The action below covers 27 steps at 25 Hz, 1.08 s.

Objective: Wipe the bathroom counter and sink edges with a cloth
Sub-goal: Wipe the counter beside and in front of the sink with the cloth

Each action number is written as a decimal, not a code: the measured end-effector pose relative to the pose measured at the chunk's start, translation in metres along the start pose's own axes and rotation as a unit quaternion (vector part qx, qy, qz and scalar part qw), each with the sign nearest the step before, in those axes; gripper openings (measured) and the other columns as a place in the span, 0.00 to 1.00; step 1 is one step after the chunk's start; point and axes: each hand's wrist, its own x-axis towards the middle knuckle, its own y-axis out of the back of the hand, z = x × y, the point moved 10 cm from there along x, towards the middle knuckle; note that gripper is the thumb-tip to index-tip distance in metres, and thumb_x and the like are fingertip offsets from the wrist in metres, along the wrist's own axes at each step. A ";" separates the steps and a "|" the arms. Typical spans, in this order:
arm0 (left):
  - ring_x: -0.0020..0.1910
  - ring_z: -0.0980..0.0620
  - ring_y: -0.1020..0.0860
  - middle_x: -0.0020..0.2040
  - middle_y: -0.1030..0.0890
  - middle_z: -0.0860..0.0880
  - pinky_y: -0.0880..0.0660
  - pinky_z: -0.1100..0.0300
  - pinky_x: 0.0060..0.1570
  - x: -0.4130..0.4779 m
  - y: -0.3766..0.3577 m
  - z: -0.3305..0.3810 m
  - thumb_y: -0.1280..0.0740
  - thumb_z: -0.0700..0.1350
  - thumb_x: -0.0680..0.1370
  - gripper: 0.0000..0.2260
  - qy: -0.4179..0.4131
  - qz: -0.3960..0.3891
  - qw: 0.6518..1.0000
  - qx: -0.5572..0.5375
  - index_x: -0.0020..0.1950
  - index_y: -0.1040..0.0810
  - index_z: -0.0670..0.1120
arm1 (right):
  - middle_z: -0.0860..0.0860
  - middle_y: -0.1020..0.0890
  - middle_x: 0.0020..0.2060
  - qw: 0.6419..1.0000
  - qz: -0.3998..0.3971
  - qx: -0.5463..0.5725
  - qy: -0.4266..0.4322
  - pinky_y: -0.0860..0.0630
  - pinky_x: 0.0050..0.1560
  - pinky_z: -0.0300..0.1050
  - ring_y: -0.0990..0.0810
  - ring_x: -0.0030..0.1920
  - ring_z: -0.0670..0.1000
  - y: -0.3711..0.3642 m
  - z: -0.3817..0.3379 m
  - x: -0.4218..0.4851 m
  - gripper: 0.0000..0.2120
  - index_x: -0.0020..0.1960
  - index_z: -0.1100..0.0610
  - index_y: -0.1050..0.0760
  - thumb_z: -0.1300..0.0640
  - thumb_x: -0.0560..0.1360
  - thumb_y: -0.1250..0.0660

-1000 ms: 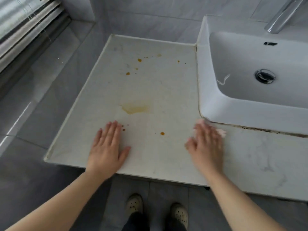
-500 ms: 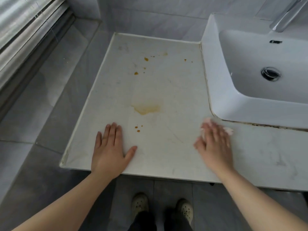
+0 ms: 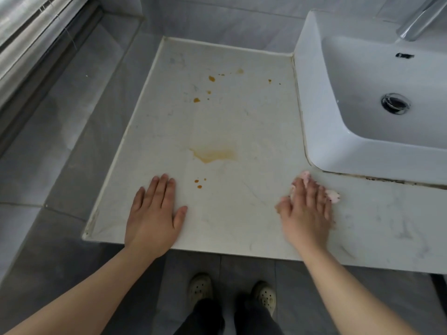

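The left hand (image 3: 154, 213) lies flat on the table (image 3: 242, 122) near the front left corner, fingers together and thumb out, holding nothing, just bracing. I'd keep it there, since it steadies the body while the other arm works.

Moving right, the mess that matters is an orange-brown smear (image 3: 214, 154) in the middle of the table, a few small drips (image 3: 199, 183) just ahead of the left hand, and a scatter of spots (image 3: 210, 79) toward the back wall. None of it looks touched yet, so I'd say the job is barely started.

The right hand (image 3: 306, 211) is spread flat, palm pressing down on the pink cloth (image 3: 332, 195), which peeks out past the fingertips and at the right side. It sits on the table just beside the front left corner of the sink (image 3: 312, 117). The hand looks blurry, so it's probably mid-swipe.

To do this well, I'd bunch more cloth under the palm and go over the smear with overlapping passes. The dark grime line (image 3: 399, 181) along the sink base needs an edge of cloth pushed into the seam.

Nothing sits on the table to dodge. The sink's side wall is the only thing limiting the sweep; the tap (image 3: 418, 20) is well clear.
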 end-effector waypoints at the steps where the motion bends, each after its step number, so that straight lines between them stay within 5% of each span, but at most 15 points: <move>1: 0.73 0.55 0.61 0.77 0.55 0.48 0.65 0.56 0.70 0.000 0.000 0.001 0.69 0.61 0.71 0.36 0.000 0.000 1.000 -0.002 0.76 0.58 0.45 | 0.58 0.33 0.71 1.000 0.017 0.004 0.023 0.46 0.69 0.56 0.34 0.70 0.63 0.001 -0.028 -0.009 0.30 0.70 0.59 0.33 0.46 0.73 0.51; 6: 0.74 0.52 0.50 0.76 0.45 0.46 0.59 0.57 0.71 0.001 0.001 -0.004 0.63 0.59 0.74 0.34 -0.009 0.012 1.000 -0.020 0.75 0.46 0.43 | 0.53 0.32 0.71 0.929 -0.016 -0.017 0.370 0.45 0.69 0.54 0.33 0.70 0.57 -0.009 -0.146 -0.082 0.28 0.73 0.55 0.37 0.45 0.76 0.47; 8: 0.73 0.50 0.43 0.74 0.39 0.46 0.55 0.58 0.70 0.003 0.001 -0.008 0.60 0.58 0.77 0.32 -0.028 0.012 0.999 -0.011 0.74 0.40 0.43 | 0.53 0.31 0.70 0.943 0.006 -0.032 0.331 0.43 0.69 0.54 0.32 0.69 0.58 -0.013 -0.124 -0.044 0.28 0.72 0.55 0.37 0.46 0.75 0.47; 11: 0.72 0.48 0.40 0.73 0.36 0.45 0.53 0.56 0.69 -0.004 0.003 -0.024 0.57 0.60 0.78 0.31 -0.016 0.014 1.000 0.005 0.73 0.38 0.42 | 0.59 0.29 0.68 0.994 0.030 0.016 0.106 0.39 0.69 0.57 0.30 0.67 0.63 -0.007 -0.110 -0.001 0.27 0.69 0.59 0.31 0.48 0.73 0.47; 13: 0.73 0.49 0.43 0.74 0.39 0.44 0.56 0.56 0.70 -0.012 0.002 -0.040 0.55 0.60 0.77 0.32 0.029 0.025 0.999 -0.004 0.74 0.41 0.42 | 0.57 0.30 0.69 0.980 0.011 0.035 0.197 0.43 0.68 0.56 0.31 0.68 0.62 -0.013 -0.161 -0.032 0.28 0.69 0.58 0.31 0.48 0.73 0.47; 15: 0.72 0.49 0.43 0.73 0.37 0.43 0.57 0.57 0.70 -0.018 0.000 -0.045 0.54 0.59 0.77 0.31 0.037 0.027 0.999 -0.003 0.74 0.40 0.41 | 0.55 0.32 0.71 0.923 -0.021 0.017 0.383 0.45 0.68 0.55 0.34 0.71 0.59 -0.014 -0.191 -0.089 0.28 0.72 0.57 0.37 0.46 0.75 0.47; 17: 0.71 0.49 0.41 0.72 0.35 0.42 0.57 0.57 0.70 -0.018 0.000 -0.044 0.54 0.58 0.78 0.30 0.029 0.019 0.999 0.002 0.73 0.39 0.40 | 0.54 0.33 0.71 0.876 -0.028 -0.030 0.481 0.46 0.68 0.53 0.36 0.71 0.56 -0.015 -0.184 -0.091 0.29 0.74 0.55 0.42 0.44 0.76 0.48; 22: 0.71 0.49 0.39 0.71 0.33 0.44 0.56 0.58 0.69 -0.015 0.001 -0.048 0.59 0.58 0.80 0.30 0.017 0.015 1.000 0.007 0.72 0.38 0.40 | 0.57 0.29 0.68 0.974 0.009 0.012 0.226 0.49 0.68 0.52 0.30 0.67 0.61 -0.016 -0.191 0.004 0.30 0.70 0.59 0.33 0.46 0.72 0.49; 27: 0.69 0.44 0.34 0.69 0.30 0.42 0.49 0.52 0.68 -0.022 0.005 -0.057 0.51 0.54 0.79 0.26 0.049 0.046 0.998 0.000 0.70 0.33 0.41 | 0.54 0.30 0.69 0.911 -0.019 0.002 0.413 0.44 0.67 0.53 0.31 0.69 0.58 -0.020 -0.214 -0.067 0.30 0.72 0.56 0.36 0.45 0.73 0.46</move>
